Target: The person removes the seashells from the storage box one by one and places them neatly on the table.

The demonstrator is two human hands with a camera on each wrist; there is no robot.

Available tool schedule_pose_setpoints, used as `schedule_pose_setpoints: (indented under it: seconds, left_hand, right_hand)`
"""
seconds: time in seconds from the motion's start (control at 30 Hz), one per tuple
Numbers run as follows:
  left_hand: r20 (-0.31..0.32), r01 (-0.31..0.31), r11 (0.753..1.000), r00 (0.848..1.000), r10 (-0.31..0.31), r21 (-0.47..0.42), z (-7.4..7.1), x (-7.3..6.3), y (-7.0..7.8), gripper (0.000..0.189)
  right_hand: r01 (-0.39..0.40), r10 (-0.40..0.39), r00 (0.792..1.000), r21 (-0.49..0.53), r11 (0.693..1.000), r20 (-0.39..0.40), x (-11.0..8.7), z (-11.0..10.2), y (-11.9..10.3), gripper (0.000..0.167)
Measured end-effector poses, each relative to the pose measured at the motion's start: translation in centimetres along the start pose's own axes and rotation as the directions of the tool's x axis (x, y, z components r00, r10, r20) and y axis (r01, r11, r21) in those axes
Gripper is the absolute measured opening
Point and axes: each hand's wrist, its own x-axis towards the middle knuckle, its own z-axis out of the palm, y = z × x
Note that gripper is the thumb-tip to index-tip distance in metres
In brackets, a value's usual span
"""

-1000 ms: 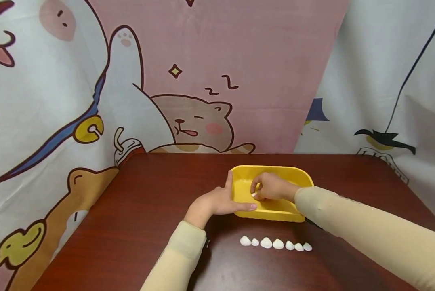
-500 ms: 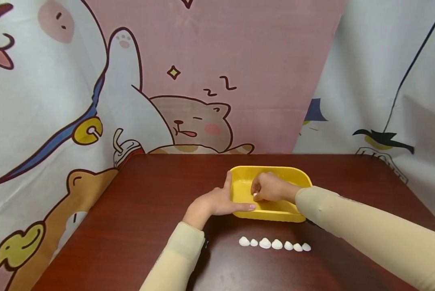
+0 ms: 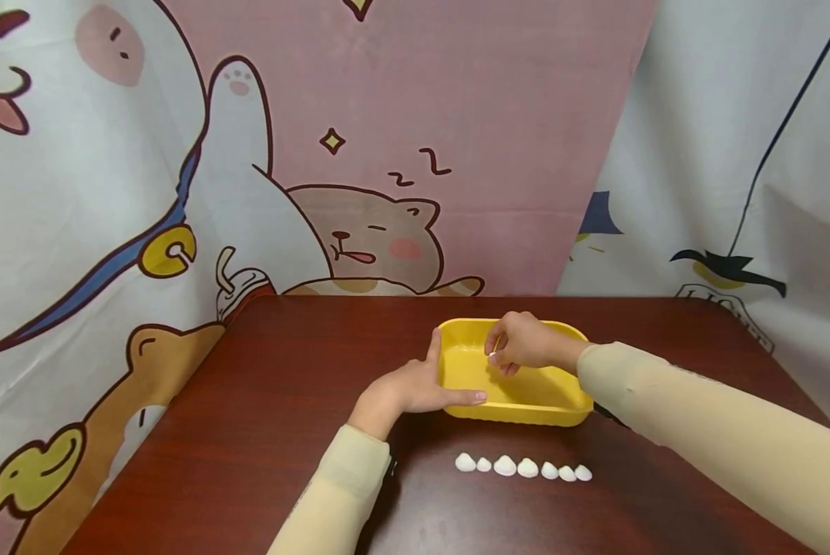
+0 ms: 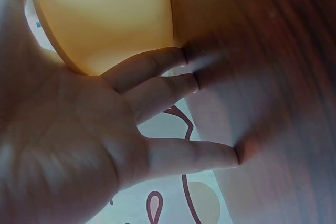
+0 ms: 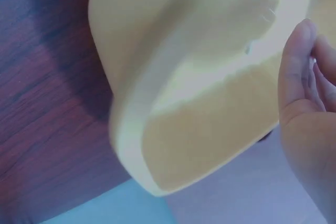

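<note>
A yellow plastic tray [image 3: 519, 415] stands on the dark red-brown table. My left hand [image 3: 415, 385] braces its left end, thumb along the near rim and index finger up the side. In the left wrist view the fingers [image 4: 194, 155] are straight, tips down at the tabletop. Over the tray's inside, my right hand [image 3: 531, 341] pinches a small white shell-like piece [image 3: 492, 355], mostly covered by thumb and fingers. In the right wrist view the thumb and fingers come together at the right edge. Several white shell-like pieces [image 3: 505, 465] lie in a row nearer me.
The wooden table [image 3: 248, 432] extends around the tray on all sides. Behind it hangs a printed cloth [image 3: 525, 154] with cartoon animals, meeting the table's far edge. My right sleeve [image 3: 699, 408] crosses above the table's right side.
My right hand has lifted up and slightly right from the tray's bottom with the small white shell-like piece. The left hand and the row stay put; the view shifts slightly.
</note>
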Motion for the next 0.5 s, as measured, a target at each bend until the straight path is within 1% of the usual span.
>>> schedule_pose_setpoints:
  seconds: [0.07, 0.17, 0.3, 0.43, 0.5]
  left_hand:
    - [-0.001, -0.002, 1.000, 1.000, 0.002, -0.003, 0.0, 0.0, 0.0, 0.142]
    - [0.000, 0.001, 1.000, 1.000, -0.001, -0.006, 0.1, 0.0, -0.1, 0.142]
    - [0.000, 0.001, 1.000, 1.000, -0.001, -0.002, 0.2, 0.1, -0.2, 0.142]
    - [-0.003, -0.006, 1.000, 1.000, 0.006, 0.004, 0.1, 0.1, -0.2, 0.143]
    - [-0.002, -0.010, 1.000, 1.000, 0.010, 0.006, 0.1, 0.2, -0.1, 0.143]
  right_hand:
    - [0.000, 0.002, 1.000, 0.050, 0.999, -0.022, -0.2, -0.5, -0.1, 0.009]
    - [-0.002, 0.011, 0.999, 0.166, 0.986, -0.053, -0.6, -1.1, -0.4, 0.015]
    - [0.014, 0.008, 0.997, 0.293, 0.956, -0.074, -1.6, -1.4, -0.9, 0.025]
    - [0.052, -0.021, 0.996, 0.368, 0.928, -0.088, -3.2, -1.1, -1.5, 0.029]
    - [0.068, -0.034, 0.995, 0.409, 0.910, -0.089, -4.1, -0.8, -1.8, 0.030]
